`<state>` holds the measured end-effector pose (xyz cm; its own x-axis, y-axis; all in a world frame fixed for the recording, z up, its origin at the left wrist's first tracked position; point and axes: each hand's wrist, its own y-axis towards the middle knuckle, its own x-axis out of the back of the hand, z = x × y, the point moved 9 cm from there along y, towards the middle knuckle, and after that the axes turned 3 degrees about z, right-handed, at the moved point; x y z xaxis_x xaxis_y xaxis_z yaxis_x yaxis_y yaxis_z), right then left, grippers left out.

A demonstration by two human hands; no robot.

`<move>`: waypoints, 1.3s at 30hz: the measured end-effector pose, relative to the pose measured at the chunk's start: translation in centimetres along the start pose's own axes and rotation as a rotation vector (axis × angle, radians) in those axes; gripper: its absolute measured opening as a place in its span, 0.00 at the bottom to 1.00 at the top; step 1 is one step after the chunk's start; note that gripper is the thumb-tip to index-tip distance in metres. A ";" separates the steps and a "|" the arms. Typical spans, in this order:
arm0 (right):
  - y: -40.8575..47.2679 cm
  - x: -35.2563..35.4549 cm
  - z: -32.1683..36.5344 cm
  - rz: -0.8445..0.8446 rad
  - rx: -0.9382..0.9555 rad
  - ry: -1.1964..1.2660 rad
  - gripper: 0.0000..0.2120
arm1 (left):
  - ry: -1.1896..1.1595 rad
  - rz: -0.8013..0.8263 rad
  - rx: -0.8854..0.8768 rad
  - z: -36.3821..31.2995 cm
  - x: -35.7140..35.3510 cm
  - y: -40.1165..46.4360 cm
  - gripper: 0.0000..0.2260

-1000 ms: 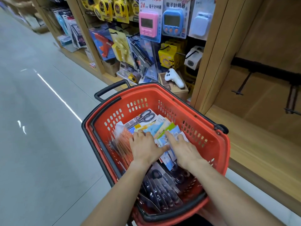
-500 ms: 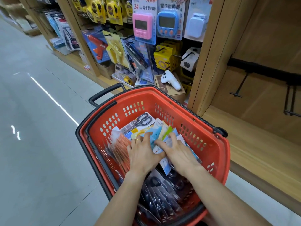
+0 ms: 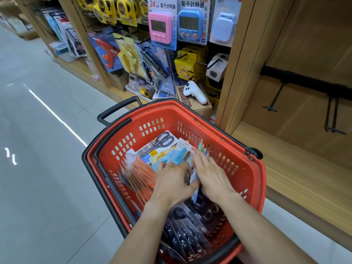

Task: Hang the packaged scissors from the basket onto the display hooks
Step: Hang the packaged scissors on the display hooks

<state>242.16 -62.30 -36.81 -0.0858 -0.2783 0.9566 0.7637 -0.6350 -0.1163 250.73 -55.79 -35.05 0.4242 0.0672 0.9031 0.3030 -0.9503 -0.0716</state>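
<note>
A red basket [image 3: 253, 174] stands in front of me, full of packaged scissors. Both my hands are inside it. My left hand [image 3: 172, 182] and my right hand [image 3: 211, 178] curl round a stack of blue and green scissor packs [image 3: 177, 155] standing in the middle. A pack of black-handled scissors [image 3: 162, 140] lies at the far end. Orange packs [image 3: 141, 174] lean along the left wall, and dark packs [image 3: 188, 233] fill the near end. Black display hooks [image 3: 274, 100] jut from a rail in the wooden bay at right, with nothing on them.
The wooden bay has a shelf ledge [image 3: 304, 168] at basket height on the right. Left of it, a stocked bay holds timers [image 3: 161, 28], tape measures [image 3: 122, 8] and glue guns [image 3: 106, 50]. Grey floor [image 3: 38, 130] stretches along the aisle to the left.
My hands have closed together round the blue and green packs and tilted the stack upright. The view has shifted slightly down and right.
</note>
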 end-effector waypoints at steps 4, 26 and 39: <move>-0.1 -0.7 -0.7 -0.030 0.048 0.083 0.39 | -0.128 0.020 0.029 -0.3 -0.1 -0.2 0.09; -6.0 8.4 -3.2 -0.347 -0.243 1.176 0.13 | -0.952 -0.018 0.181 -1.0 7.4 -2.1 0.22; -19.1 21.9 -9.0 -0.067 -0.124 1.450 0.21 | -1.291 0.663 -0.013 -22.4 4.2 -6.6 0.19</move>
<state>219.94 -62.78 -16.01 -0.7333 -0.6666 -0.1338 0.6795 -0.7120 -0.1770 231.36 -56.09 -21.31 0.9407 -0.1624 -0.2978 -0.2553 -0.9170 -0.3064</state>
